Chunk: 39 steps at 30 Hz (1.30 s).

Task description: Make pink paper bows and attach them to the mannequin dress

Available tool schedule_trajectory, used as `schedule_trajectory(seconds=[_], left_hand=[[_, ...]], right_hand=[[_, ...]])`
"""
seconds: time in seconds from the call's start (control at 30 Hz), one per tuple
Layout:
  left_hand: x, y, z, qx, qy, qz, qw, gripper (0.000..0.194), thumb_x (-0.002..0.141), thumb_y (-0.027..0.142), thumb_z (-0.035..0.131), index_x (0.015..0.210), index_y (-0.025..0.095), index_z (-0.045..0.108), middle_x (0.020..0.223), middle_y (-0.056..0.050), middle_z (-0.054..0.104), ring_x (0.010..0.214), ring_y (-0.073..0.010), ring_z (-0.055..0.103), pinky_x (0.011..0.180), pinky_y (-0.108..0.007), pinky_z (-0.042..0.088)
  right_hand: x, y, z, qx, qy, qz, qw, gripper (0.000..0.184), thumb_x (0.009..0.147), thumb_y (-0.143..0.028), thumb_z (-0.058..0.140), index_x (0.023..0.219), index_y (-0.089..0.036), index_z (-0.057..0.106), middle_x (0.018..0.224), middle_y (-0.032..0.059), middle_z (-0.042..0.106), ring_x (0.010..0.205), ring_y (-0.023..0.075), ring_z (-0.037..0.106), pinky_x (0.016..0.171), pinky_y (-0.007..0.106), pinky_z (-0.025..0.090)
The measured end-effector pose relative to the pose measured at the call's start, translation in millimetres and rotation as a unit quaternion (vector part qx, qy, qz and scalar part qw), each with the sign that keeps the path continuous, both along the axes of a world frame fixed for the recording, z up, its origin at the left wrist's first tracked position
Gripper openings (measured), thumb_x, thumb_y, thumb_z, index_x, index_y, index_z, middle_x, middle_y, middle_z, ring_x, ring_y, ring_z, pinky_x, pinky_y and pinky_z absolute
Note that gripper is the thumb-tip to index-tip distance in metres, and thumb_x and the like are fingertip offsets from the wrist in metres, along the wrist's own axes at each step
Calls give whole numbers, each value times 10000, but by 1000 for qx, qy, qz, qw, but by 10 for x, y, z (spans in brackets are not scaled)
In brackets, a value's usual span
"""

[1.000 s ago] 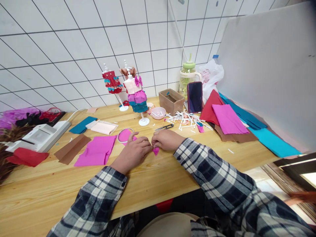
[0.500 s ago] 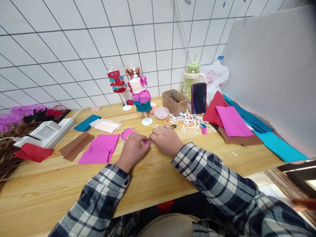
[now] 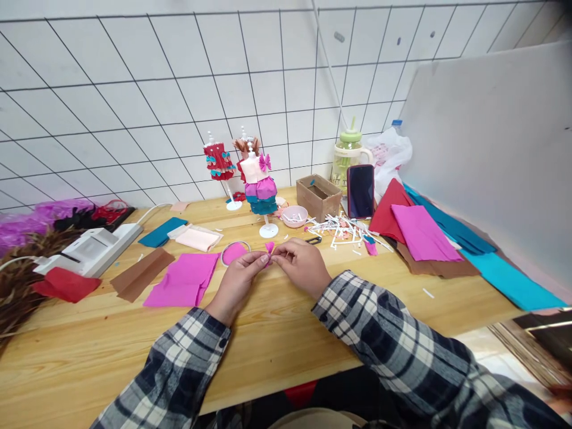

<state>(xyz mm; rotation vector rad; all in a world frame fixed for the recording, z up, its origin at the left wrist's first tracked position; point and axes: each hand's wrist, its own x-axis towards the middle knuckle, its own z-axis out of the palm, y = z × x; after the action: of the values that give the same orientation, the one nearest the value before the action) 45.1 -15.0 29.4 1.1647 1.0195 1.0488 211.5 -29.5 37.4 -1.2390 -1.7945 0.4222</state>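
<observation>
A small gathered piece of magenta crepe paper is pinched between my two hands above the table. My left hand is closed, its thumb and forefinger on the paper's left side. From the right, my right hand pinches the same piece with its fingertips. A ring-shaped roll with magenta inside it lies just beyond my left hand. Folded magenta crepe sheets are to its left. Behind the hands stands a miniature dress form in a pink, magenta and teal outfit with a magenta bow.
Another dress form in red stands behind. White paper sticks lie scattered before a cardboard box and a phone. Coloured crepe sheets are stacked at right. A power strip sits at left.
My hands have turned slightly, so the magenta piece now shows upright above the fingertips. The camera view has tilted up a little, and the table things appear lower.
</observation>
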Motion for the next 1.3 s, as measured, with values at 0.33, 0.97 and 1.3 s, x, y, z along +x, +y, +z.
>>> schedule_trajectory(seconds=[0.33,0.97,1.3], left_hand=[[-24,-10,54,13,79,-22,997,379,707,445,744,938,146,719,932,-82,729,893,-220,646,832,-336,470],[22,-42,104,164,260,49,950,263,764,418,668,872,180,694,909,-69,727,875,-228,655,837,-348,503],[36,-76,110,152,215,15,965,280,812,429,628,898,178,718,928,-70,742,902,-232,663,866,-341,493]], right_hand=[[-24,101,-108,-125,187,36,974,155,777,-266,674,882,-168,731,824,36,714,687,130,602,645,244,465],[-53,67,-127,-73,128,3,989,107,800,-259,645,823,-170,698,805,17,676,705,126,575,673,242,448],[-67,65,-102,-106,170,-25,979,147,774,-309,663,825,-172,670,742,6,663,633,124,571,620,245,458]])
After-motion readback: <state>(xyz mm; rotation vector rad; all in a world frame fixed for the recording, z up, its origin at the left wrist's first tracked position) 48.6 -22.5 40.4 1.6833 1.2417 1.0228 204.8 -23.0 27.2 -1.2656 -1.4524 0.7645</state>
